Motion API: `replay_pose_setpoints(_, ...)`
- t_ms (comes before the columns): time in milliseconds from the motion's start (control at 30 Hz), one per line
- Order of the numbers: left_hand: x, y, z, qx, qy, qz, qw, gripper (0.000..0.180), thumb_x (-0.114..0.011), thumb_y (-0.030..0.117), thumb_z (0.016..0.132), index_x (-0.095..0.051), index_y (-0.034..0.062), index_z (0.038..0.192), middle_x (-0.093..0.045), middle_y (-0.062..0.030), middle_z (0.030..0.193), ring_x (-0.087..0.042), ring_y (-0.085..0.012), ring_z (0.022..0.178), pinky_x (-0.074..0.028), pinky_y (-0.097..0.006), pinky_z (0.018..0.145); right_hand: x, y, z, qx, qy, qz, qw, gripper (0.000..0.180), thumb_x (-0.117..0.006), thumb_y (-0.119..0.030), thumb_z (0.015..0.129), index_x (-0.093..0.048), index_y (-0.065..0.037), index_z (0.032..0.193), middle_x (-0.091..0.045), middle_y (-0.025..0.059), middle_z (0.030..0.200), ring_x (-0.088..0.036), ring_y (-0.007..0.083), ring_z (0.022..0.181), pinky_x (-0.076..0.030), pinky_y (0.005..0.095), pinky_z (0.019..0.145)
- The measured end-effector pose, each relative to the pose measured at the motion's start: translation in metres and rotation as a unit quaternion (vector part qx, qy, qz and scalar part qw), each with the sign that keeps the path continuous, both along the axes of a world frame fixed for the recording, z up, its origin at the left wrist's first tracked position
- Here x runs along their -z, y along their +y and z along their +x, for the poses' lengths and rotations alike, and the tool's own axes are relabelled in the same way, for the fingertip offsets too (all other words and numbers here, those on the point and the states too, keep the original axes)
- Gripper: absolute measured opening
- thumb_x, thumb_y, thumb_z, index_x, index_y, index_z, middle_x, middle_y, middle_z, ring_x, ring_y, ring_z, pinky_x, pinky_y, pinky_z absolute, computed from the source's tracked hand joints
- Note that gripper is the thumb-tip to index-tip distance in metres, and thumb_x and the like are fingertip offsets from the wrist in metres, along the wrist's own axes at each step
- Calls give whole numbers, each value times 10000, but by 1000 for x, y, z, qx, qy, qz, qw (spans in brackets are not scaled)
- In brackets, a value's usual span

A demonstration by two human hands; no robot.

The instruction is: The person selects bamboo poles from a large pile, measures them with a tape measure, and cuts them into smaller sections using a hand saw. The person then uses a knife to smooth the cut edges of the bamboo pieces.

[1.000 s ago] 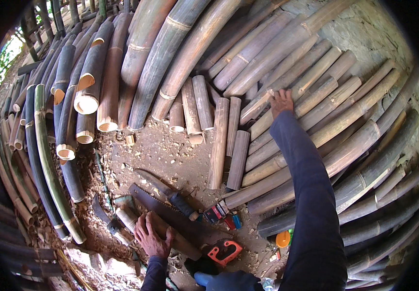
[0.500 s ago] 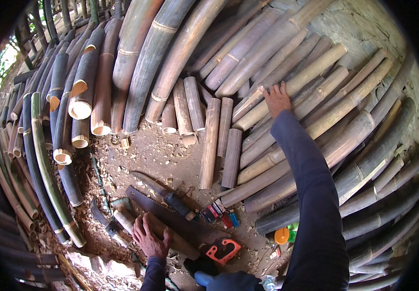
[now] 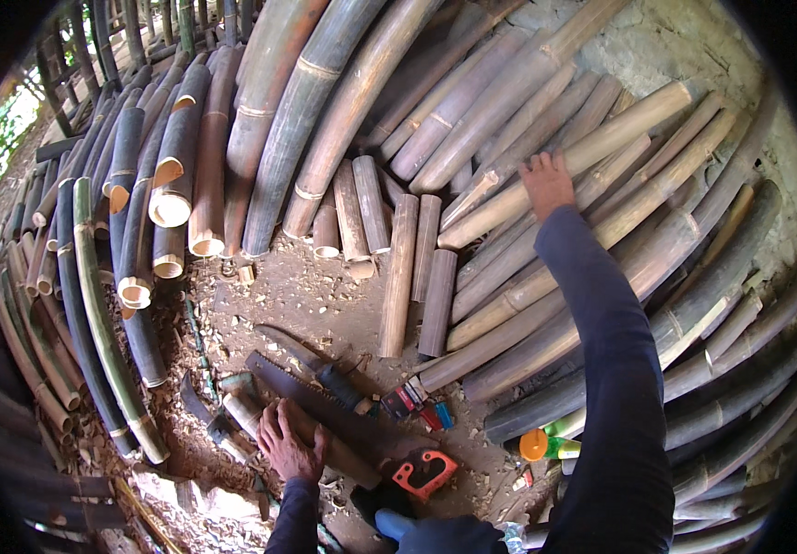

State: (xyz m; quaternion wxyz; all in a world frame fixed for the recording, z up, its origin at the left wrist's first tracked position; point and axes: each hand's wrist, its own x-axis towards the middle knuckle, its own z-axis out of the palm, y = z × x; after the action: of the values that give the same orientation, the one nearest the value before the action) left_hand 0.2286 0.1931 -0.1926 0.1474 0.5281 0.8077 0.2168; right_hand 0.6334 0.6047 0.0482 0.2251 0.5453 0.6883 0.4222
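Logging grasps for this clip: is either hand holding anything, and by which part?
Nothing is gripped. The right hand lies flat on a bamboo pole in the stack; the left hand presses down on a bamboo piece beside the handsaw.

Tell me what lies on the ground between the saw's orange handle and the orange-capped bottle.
In the head view, only wood chips and dirt lie between the saw's orange handle and the orange-capped bottle; no tool sits there.

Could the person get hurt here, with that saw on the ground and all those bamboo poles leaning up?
Maybe. The left hand presses on a short bamboo piece right beside the hand saw, so it could slip onto the teeth. A machete also lies bare on the dirt close by. The right hand is stretched far out onto the leaning bamboo poles; if one rolls, others might slide down toward the person.
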Motion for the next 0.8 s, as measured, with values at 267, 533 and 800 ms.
replay_pose_setpoints(267,0,-4,-3,16,-29,44,998,921,-736,526,747,-430,110,1510,-401,-192,1531,-343,-414,1447,-200,-560,1223,-144,-75,-28,-72,10,98,992,338,-661,-155,896,-658,-150,1233,-647,79,1217,-508,269,1277,-248,565,1191)
replay_pose_setpoints(533,-197,19,32,93,-14,337,937,1005,-825,468,699,-392,62,1510,-423,-243,1475,-369,-446,1395,-276,-571,1174,-138,-205,-104,-258,58,74,961,374,-696,-180,856,-642,-152,1225,-652,75,1152,-546,254,1216,-260,619,1176)
replay_pose_setpoints(800,-220,26,-27,140,-125,87,978,563,-847,263,618,-680,39,1108,-747,-210,932,-734,-386,895,-584,-467,798,-113,-346,-201,-496,367,-24,787,551,-659,-160,866,-568,-141,1409,-509,148,1411,-445,370,1345,-317,571,1170)
